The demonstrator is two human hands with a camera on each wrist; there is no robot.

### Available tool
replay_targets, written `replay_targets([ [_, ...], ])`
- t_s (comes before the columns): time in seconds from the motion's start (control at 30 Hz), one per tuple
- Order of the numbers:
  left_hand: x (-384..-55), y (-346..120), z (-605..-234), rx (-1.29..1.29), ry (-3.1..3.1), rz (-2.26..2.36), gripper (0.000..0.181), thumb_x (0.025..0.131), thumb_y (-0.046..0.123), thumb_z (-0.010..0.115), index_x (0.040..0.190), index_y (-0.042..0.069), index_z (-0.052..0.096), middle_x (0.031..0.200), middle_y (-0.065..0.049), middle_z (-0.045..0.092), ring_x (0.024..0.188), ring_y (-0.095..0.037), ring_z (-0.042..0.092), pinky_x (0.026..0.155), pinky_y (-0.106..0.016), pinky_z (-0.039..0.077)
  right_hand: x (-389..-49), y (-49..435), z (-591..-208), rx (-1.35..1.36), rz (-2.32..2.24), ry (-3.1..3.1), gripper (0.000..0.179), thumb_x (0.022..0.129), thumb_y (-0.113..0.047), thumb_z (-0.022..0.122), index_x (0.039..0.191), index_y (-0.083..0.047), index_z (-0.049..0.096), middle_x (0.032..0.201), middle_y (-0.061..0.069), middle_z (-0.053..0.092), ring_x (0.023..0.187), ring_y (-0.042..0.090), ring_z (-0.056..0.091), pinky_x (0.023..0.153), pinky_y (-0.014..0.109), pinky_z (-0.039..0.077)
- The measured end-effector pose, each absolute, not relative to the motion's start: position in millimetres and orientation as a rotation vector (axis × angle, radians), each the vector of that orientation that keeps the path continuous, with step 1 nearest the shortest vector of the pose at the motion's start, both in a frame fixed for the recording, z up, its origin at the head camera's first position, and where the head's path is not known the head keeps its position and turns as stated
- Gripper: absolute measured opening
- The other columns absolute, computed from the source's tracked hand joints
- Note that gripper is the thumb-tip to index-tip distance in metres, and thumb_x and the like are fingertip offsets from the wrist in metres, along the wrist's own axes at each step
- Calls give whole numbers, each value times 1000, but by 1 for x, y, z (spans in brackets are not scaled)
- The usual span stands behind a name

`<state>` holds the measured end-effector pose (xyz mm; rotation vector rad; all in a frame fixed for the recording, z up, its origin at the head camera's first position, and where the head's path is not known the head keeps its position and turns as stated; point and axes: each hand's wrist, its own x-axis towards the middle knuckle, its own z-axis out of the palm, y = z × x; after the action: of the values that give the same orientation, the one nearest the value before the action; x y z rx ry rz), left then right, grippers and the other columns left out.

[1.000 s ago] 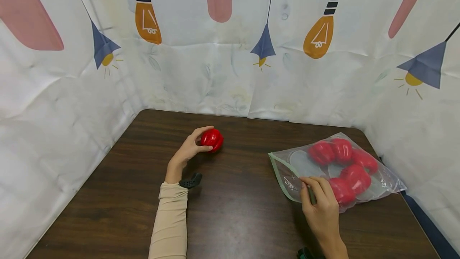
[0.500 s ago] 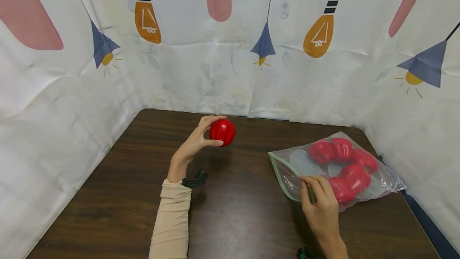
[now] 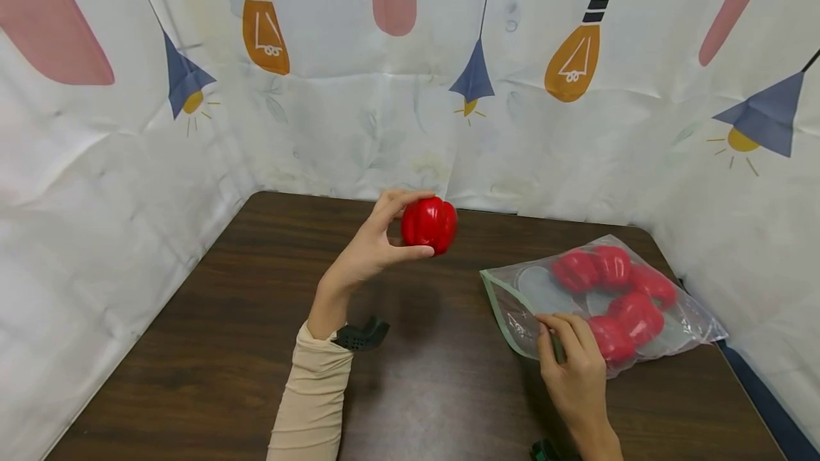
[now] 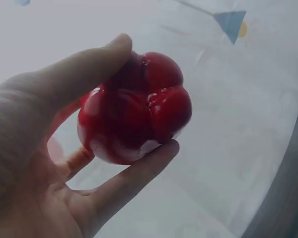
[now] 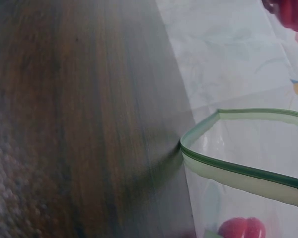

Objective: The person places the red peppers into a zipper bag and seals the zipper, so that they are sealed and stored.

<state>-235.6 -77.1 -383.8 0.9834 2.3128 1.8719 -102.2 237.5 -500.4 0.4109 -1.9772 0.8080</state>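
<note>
My left hand [image 3: 368,251] holds a glossy red bell pepper [image 3: 430,225] between thumb and fingers, raised over the far middle of the table. In the left wrist view the lobed end of the pepper [image 4: 139,109] faces the camera. On the right, my right hand [image 3: 576,368] pinches the edge of a clear zip bag [image 3: 534,279] with a green rim. Several red bell peppers [image 3: 634,319] lie inside the bag. Its mouth [image 5: 248,171] gapes in the right wrist view, where the right hand itself does not show.
A dark brown wooden table [image 3: 211,347] lies under both hands. White sheeting [image 3: 346,126] printed with lamps and bulbs hangs behind and at both sides of it. The bag's far end reaches the table's right edge.
The left hand has lifted the bell pepper off the table and carried it rightward, nearer the bag. The right hand and the bag have stayed in place.
</note>
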Motion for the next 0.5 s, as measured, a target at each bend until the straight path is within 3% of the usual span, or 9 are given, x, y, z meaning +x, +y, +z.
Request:
replay_targets([
  [0.33,-216,-49,-371,1088,2270,1845,72,87,17,84,147,41,53,142,4,48,131,-30,50,85,-42,64,-103,239,-502,410,813,-1981,20,83,8,70,101,3,77,95,16,68,88,20,60,91,6,41],
  [0.5,-214,-38,-374,1109,2341,1735,66,88,25,82,146,39,55,135,6,53,128,-22,52,91,-37,61,-103,238,-501,398,809,-1997,23,81,9,72,103,3,77,96,16,69,89,21,60,91,6,41],
])
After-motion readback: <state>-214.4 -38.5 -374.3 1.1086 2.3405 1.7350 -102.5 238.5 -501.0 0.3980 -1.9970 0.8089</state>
